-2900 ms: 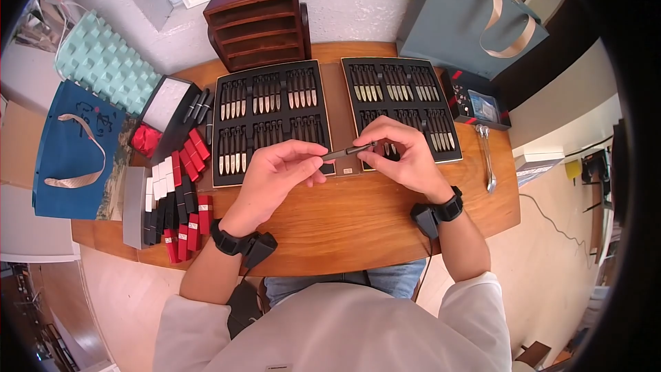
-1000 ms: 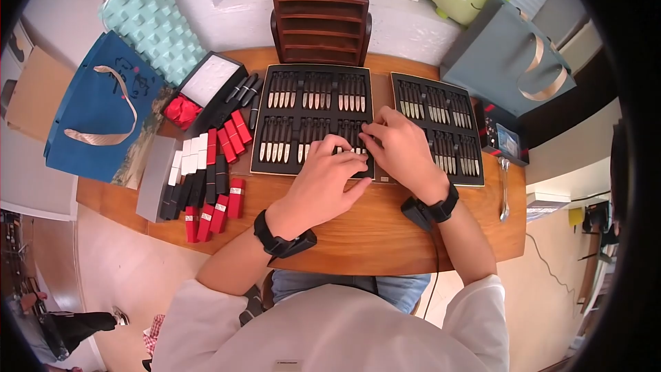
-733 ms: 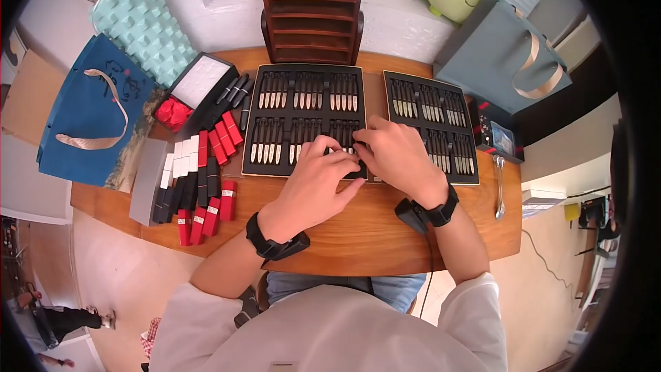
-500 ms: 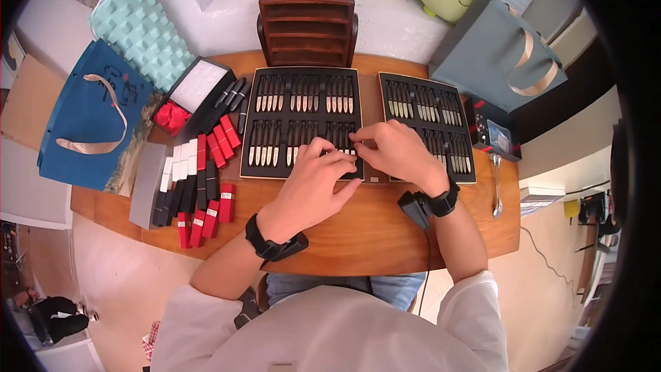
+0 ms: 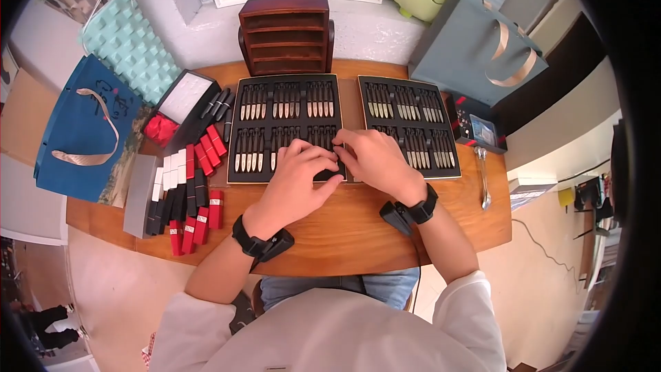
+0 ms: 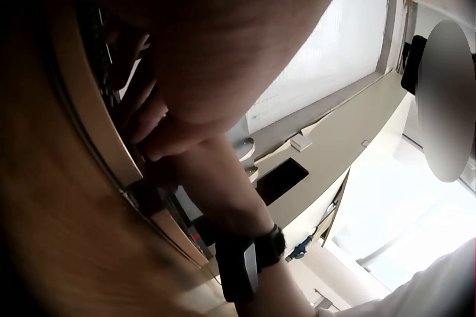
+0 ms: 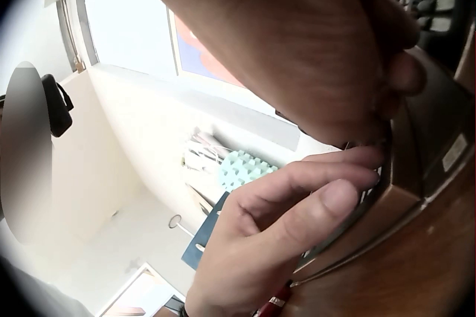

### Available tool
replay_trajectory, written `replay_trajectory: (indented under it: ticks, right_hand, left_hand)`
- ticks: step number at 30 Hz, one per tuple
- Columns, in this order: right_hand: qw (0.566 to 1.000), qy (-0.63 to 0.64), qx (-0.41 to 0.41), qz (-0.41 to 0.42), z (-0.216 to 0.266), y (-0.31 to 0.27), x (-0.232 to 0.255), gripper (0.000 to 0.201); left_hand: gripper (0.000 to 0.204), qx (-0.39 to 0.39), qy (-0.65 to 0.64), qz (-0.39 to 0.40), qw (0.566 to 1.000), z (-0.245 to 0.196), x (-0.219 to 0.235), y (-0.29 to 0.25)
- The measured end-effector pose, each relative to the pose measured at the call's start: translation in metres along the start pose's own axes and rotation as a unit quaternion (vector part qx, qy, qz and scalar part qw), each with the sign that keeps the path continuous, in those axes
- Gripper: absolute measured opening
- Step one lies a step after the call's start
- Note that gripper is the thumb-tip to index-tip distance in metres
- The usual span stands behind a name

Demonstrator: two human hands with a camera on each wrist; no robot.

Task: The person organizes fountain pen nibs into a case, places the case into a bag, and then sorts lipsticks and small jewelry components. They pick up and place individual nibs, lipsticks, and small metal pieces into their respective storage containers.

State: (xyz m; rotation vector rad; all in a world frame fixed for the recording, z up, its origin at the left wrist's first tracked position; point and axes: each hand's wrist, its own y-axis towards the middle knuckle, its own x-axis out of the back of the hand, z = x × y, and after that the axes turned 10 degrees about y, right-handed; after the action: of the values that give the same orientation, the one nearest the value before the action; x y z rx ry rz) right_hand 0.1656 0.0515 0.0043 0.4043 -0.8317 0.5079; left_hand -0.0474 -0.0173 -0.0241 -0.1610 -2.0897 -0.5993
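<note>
In the head view, a left black tray and a right black tray lie side by side, holding rows of slim dark pen-like tubes with pale tips. My left hand reaches over the left tray's lower right compartment, fingertips at the tubes there. Its fingers show slightly bent, with the thumb lying along the front edge, in the right wrist view. My right hand comes in from the right, with index finger and thumb close together at the same compartment. Whether it pinches a tube I cannot tell; the fingers hide the spot.
Red, white and black small boxes crowd the left, beside a blue gift bag and an open box. A wooden rack stands behind. Metal spoons and a grey bag are at the right.
Earlier both hands held a slim dark tube up in front of the trays. They have since moved to the left tray's lower right compartment, where they shift only slightly while the head view turns.
</note>
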Motion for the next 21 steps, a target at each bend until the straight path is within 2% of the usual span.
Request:
replay_trajectory:
  ticks: [2,3,5,7,9,12,13,15,16,18,19,21]
  right_hand:
    - [0.997,0.003,0.06,-0.048,-0.001,-0.005,0.0,0.018]
    - [0.997,0.004,0.063,-0.05,0.001,-0.009,0.003,0.018]
    - [0.996,0.012,0.045,-0.072,0.009,-0.024,0.017,0.02]
    - [0.997,0.0,0.033,-0.073,0.006,-0.038,0.028,0.02]
    - [0.997,-0.013,0.018,-0.077,-0.001,-0.057,0.04,0.019]
    - [0.995,0.005,0.0,-0.1,-0.014,-0.088,0.061,0.017]
    - [0.992,0.002,-0.021,-0.123,-0.019,-0.098,0.068,0.015]
    - [0.983,-0.02,-0.054,-0.176,-0.036,-0.118,0.079,0.014]
    - [0.975,-0.039,-0.065,-0.207,-0.047,-0.127,0.084,0.014]
    - [0.968,-0.069,-0.085,-0.225,-0.069,-0.142,0.098,0.014]
    - [0.959,-0.106,-0.107,-0.24,-0.075,-0.146,0.102,0.014]
    - [0.961,-0.086,-0.108,-0.241,-0.077,-0.148,0.106,0.014]
  left_hand:
    - [0.017,0.002,-0.021,-0.01,1.0,0.0,0.007,0.004]
    - [0.017,0.001,-0.018,-0.011,1.0,0.004,0.008,0.006]
    - [0.014,0.01,-0.098,-0.052,0.994,0.014,0.014,0.012]
    - [0.014,0.044,-0.137,-0.099,0.985,0.026,0.02,0.013]
    - [0.017,0.143,-0.176,-0.112,0.968,0.031,0.035,0.011]
    - [0.02,0.213,-0.103,-0.134,0.962,0.034,0.062,0.002]
    - [0.018,0.253,-0.081,-0.115,0.957,0.031,0.072,-0.003]
    - [0.016,0.25,0.07,-0.105,0.96,0.033,0.081,-0.02]
    - [0.016,0.25,0.077,-0.103,0.96,0.033,0.081,-0.029]
    - [0.014,0.244,0.18,-0.116,0.946,0.036,0.078,-0.051]
    - [0.014,0.245,0.186,-0.116,0.945,0.035,0.075,-0.059]
    - [0.015,0.219,0.203,-0.131,0.945,0.033,0.068,-0.072]
